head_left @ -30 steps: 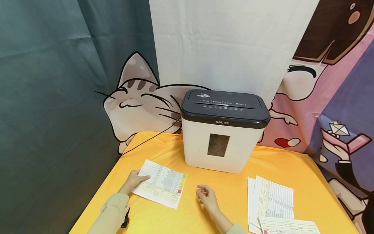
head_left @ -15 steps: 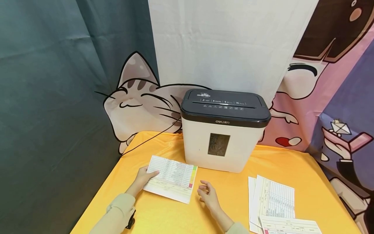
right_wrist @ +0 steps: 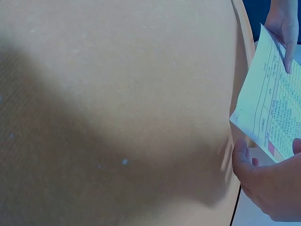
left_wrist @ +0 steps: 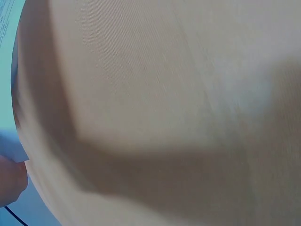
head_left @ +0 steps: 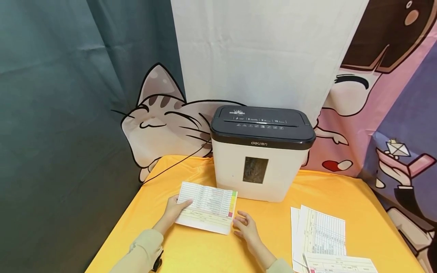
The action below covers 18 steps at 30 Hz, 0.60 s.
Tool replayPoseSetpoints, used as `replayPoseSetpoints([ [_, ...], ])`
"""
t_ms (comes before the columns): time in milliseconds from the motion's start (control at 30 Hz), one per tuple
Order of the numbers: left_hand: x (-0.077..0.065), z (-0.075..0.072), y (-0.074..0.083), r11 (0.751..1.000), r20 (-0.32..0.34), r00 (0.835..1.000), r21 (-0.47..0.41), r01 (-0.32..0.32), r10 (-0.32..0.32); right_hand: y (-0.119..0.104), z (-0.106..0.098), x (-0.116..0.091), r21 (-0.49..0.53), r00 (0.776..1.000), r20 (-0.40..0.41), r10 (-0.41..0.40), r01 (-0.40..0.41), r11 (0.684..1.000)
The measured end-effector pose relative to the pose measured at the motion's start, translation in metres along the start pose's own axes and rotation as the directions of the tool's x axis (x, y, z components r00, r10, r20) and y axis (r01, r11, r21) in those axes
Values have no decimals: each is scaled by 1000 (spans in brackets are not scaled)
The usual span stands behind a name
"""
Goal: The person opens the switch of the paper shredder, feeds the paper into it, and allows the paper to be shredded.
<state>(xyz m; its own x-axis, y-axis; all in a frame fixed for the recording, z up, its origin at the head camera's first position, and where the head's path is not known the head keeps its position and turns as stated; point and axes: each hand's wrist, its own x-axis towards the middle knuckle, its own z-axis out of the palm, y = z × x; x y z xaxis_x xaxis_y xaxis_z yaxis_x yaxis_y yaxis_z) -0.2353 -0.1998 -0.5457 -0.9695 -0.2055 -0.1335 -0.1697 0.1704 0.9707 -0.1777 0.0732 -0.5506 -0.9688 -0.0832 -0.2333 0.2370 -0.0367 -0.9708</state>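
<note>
The left hand (head_left: 174, 210), pinching rectangular white printed paper (head_left: 207, 206), has moved rightward. That puts it within reach of the empty, half-curled right hand (head_left: 248, 229).

desk (head_left: 198, 254): covered in yellow-orange cloth (head_left: 319, 189) | far edge, about the middle: white shredder (head_left: 227, 167) with dark top, standing upright | toward right edge: overlapping printed papers (head_left: 326, 231) | far left corner: thin dark cable (head_left: 177, 163) crossing to left edge

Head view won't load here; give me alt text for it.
A person's left hand holds printed paper at a yellow-covered table, the right hand close to the paper's right edge. Behind stands a white shredder with a dark lid; more printed sheets lie at the right.
</note>
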Motion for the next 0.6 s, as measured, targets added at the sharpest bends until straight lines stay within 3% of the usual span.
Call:
replayPoseSetpoints([
  [433, -17, 29, 20, 996, 88, 996, -82, -22, 30, -1, -18, 9, 71, 1000, 29, 10, -12, 997],
  [600, -23, 41, 18, 992, 93, 995, -124, -24, 36, 0, -26, 9, 123, 998, 59, 16, -23, 992],
])
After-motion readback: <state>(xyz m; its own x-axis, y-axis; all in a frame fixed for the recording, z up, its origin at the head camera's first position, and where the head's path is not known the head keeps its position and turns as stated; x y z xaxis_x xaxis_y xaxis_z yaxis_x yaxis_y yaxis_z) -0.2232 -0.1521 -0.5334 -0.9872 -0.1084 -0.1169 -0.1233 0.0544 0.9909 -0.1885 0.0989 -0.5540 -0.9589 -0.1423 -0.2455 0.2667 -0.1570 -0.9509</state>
